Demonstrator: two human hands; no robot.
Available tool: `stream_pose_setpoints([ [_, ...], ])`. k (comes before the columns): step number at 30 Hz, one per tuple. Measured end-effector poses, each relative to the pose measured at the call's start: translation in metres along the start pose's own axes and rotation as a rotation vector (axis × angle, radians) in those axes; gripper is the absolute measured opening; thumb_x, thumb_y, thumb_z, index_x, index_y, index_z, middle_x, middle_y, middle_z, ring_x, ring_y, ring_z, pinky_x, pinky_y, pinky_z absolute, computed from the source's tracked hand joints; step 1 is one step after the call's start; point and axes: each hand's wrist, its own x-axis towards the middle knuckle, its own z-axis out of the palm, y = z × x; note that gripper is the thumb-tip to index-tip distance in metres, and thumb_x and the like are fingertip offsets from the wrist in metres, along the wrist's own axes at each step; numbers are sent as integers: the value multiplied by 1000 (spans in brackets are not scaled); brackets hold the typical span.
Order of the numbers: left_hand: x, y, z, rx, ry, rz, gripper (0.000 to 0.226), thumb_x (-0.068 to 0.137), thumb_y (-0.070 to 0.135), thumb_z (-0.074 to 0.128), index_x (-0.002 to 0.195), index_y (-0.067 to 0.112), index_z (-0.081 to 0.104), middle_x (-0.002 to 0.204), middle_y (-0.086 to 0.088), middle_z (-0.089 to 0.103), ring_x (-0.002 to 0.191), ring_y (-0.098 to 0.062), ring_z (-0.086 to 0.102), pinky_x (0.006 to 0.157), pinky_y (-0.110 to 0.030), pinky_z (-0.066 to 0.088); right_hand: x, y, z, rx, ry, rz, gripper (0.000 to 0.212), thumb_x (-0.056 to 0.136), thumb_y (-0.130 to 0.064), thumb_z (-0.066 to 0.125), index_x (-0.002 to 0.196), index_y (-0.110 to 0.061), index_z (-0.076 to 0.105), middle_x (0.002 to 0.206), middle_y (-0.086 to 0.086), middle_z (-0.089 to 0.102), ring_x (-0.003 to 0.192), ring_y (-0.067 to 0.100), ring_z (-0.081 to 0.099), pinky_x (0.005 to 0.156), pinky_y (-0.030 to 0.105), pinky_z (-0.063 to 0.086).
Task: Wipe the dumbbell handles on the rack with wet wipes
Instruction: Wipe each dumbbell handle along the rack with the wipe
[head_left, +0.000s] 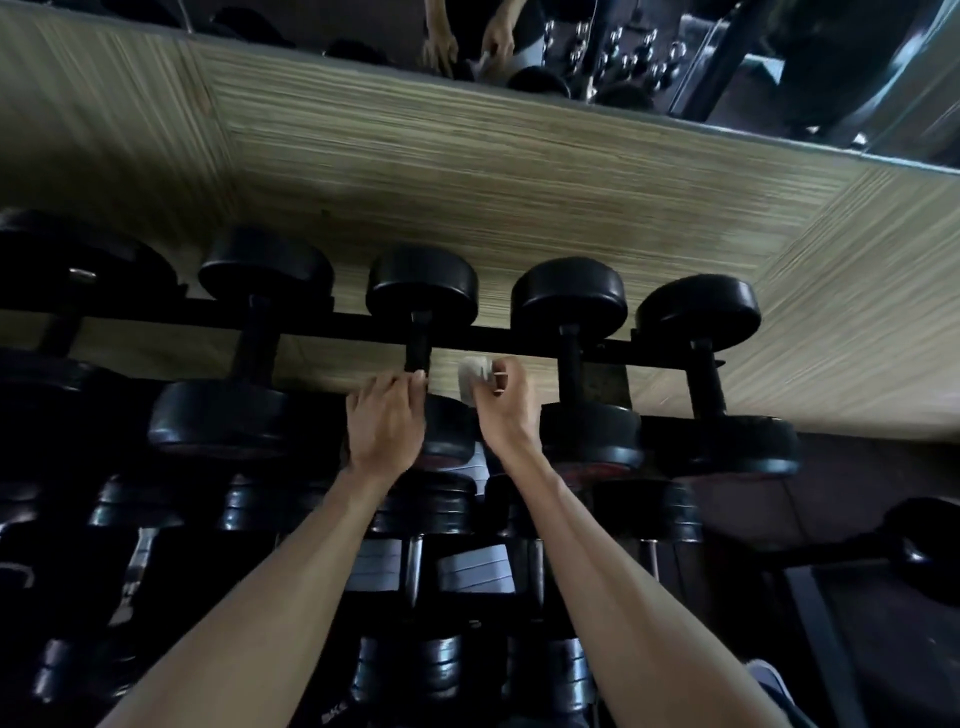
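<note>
Several black dumbbells lie across the top rail of the rack (493, 340). My left hand (387, 418) rests on the near head of the middle dumbbell (422, 291), its fingertips touching the dark handle (418, 345). Just right of that handle, my right hand (506, 402) pinches a crumpled white wet wipe (474, 378). The wipe hangs in the gap beside the handle, apart from it as far as I can tell.
More dumbbells fill the lower tiers (415, 566) beneath my arms. Another top-row dumbbell (569, 306) stands close to the right of my right hand. A wood-grain wall panel (467, 182) backs the rack, with a mirror (571, 47) above it.
</note>
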Motion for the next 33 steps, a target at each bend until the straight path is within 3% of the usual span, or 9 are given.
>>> stream_pose_setpoints([
  [8, -1, 1, 13, 13, 126, -23, 42, 104, 34, 27, 111, 20, 66, 107, -1, 68, 104, -26, 62, 89, -45, 46, 21, 20, 38, -33, 79, 98, 14, 100, -22, 62, 111, -15, 56, 96, -1, 64, 86, 17, 64, 68, 25, 49],
  [12, -1, 1, 16, 11, 158, -12, 39, 103, 32, 29, 103, 20, 66, 104, 1, 68, 101, -24, 62, 88, -42, 46, 39, 17, 46, -95, 36, 134, 13, 98, -14, 62, 109, -9, 65, 94, 1, 67, 82, 16, 63, 68, 24, 45],
  [16, -3, -1, 16, 9, 182, -11, 40, 104, 32, 29, 102, 20, 67, 101, 3, 69, 96, -22, 63, 86, -39, 46, 49, 19, 45, -138, -42, 100, 17, 97, -8, 59, 83, -6, 68, 74, 0, 67, 61, 11, 58, 48, 13, 39],
  [19, -3, -2, 16, -13, 212, -13, 37, 105, 31, 31, 101, 20, 66, 98, 4, 68, 92, -21, 64, 84, -38, 46, 55, 16, 48, -165, -89, 120, 21, 97, -7, 56, 82, -4, 71, 78, 4, 71, 66, 13, 61, 47, 10, 39],
  [24, -2, -6, 18, -43, 236, -9, 33, 104, 28, 34, 102, 19, 65, 98, 4, 67, 88, -19, 63, 84, -36, 45, 63, 14, 59, -206, -100, 147, 27, 98, -4, 49, 74, 0, 62, 68, 2, 60, 63, 12, 51, 42, 10, 34],
  [29, -3, -6, 18, -59, 249, -10, 29, 102, 25, 37, 104, 19, 66, 99, 4, 66, 89, -18, 61, 86, -31, 41, 71, 9, 62, -222, -68, 122, 39, 99, -4, 50, 60, -5, 53, 59, -2, 49, 55, 8, 41, 41, 14, 31],
  [33, -2, -6, 18, -71, 252, -35, 26, 100, 23, 41, 102, 18, 66, 98, 3, 66, 86, -19, 60, 81, -29, 39, 76, -2, 65, -207, -46, 78, 51, 99, -4, 52, 52, -17, 35, 53, -7, 35, 51, 7, 29, 40, 18, 27],
])
